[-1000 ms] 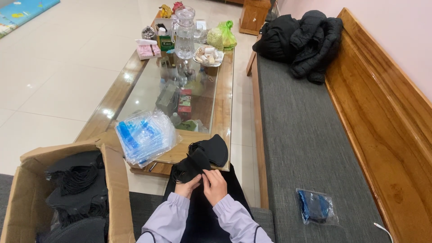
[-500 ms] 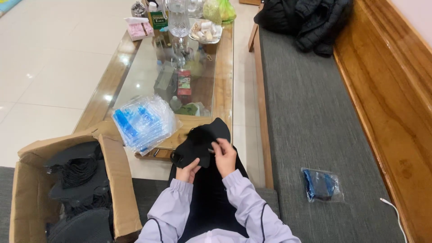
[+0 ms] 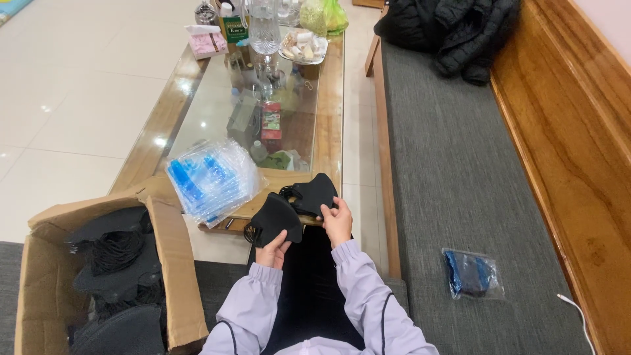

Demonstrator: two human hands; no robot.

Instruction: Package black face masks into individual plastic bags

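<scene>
**Two black masks separated, one per hand**

Left hand point(image 3: 275, 246) was closed from below on a black mask point(image 3: 276, 220), fingers curled round its lower edge. Right hand point(image 3: 336, 220) was pinched shut on a second black mask point(image 3: 314, 194), thumb on top. Both masks sat over the lap, at the near edge of the table point(image 3: 328, 118), just touching or slightly overlapping; can't tell which.

Change vs a second earlier: the hands then held what read as one black bundle, close together. By this frame the bundle had split into two distinct masks and the hands had spread a little. Judgement: one mask was being peeled off a stack, so sorting or single-piece handling was underway, not finished.

Around them: stack of clear plastic bags with blue print point(image 3: 210, 181) on the table corner, just left of the hands. Open cardboard box point(image 3: 171, 263) at far left, full of more black masks. One bagged item point(image 3: 470, 273) lay on the grey bench cushion point(image 3: 447, 164), well apart to the right. Dark jacket point(image 3: 447, 29) at the bench's far end.
</scene>
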